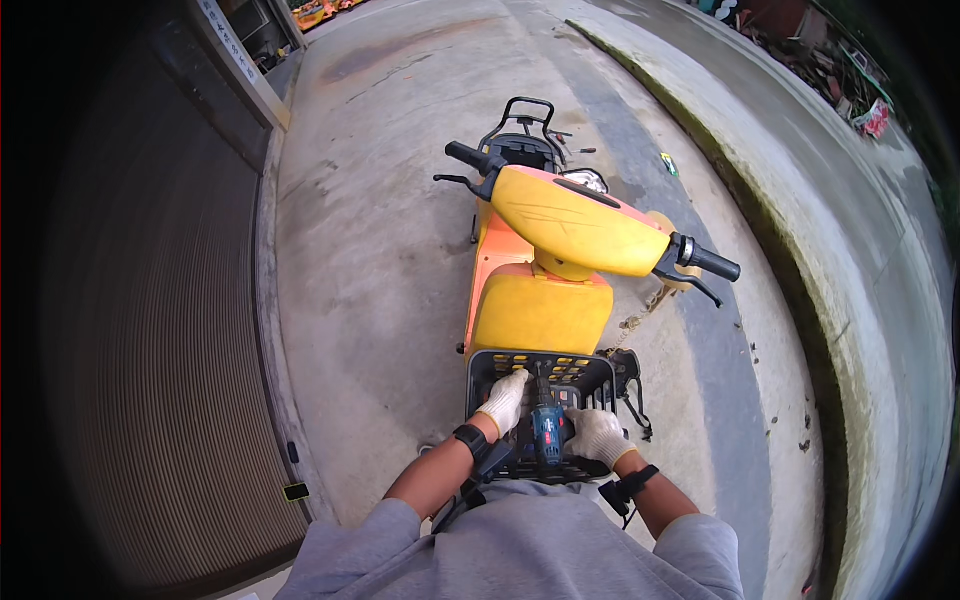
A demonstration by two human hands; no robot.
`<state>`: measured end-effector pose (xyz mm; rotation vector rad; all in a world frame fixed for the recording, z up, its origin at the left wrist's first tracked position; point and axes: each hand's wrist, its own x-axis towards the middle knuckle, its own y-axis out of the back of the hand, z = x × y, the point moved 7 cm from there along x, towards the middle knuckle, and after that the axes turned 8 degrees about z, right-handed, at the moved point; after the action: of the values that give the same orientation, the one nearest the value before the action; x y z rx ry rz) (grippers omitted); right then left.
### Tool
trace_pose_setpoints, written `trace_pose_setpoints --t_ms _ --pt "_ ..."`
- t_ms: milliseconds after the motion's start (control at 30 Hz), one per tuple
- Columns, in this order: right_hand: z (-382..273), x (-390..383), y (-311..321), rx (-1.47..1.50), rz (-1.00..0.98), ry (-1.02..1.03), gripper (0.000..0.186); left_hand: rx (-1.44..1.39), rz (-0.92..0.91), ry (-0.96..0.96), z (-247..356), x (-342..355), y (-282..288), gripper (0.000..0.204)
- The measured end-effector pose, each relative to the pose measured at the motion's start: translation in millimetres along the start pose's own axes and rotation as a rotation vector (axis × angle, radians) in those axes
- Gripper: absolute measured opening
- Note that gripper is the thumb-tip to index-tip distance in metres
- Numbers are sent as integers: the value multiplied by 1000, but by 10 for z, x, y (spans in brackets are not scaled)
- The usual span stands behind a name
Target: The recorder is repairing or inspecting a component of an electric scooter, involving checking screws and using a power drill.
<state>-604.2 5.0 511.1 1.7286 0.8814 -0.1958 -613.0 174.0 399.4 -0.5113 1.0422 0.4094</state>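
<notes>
A blue cordless drill (547, 436) lies inside the black front basket (612, 385) of a yellow and orange scooter (545, 312), its dark nose pointing at the basket's scooter-side wall. My right hand (597, 438), in a white knit glove, is closed at the drill's right side; the handle is hidden under it. My left hand (505, 402), gloved the same way, is beside the drill's nose at the basket wall. Its fingers are bent together near the tip, and what they hold, if anything, is too small to make out.
The scooter's handlebar (580, 222) spans the middle beyond the basket. A dark part with a cable (628, 380) sits right of the basket. Screwdrivers (582, 150) lie on the concrete near the scooter's rear. A ribbed shutter (190, 400) stands left; a raised concrete edge (740, 170) runs along the right.
</notes>
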Motion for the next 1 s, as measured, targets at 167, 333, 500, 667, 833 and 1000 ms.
trace_pose_setpoints --t_ms 167,333,500,667,833,1000 --pt "-2 -3 29 35 30 44 64 116 -66 -51 136 12 -69 39" --pt "31 15 -1 19 26 54 59 52 -88 -45 174 75 -183 27" --pt "47 15 -2 -4 -19 30 63 41 -76 -100 243 105 -286 22" --pt "47 1 3 -15 -46 26 61 9 -117 -116 300 60 -379 24" --pt "76 -23 18 -6 -13 29 59 100 -2 -211 304 62 -346 27" --pt "37 -76 9 -25 -12 59 63 55 31 -206 282 36 -323 22"
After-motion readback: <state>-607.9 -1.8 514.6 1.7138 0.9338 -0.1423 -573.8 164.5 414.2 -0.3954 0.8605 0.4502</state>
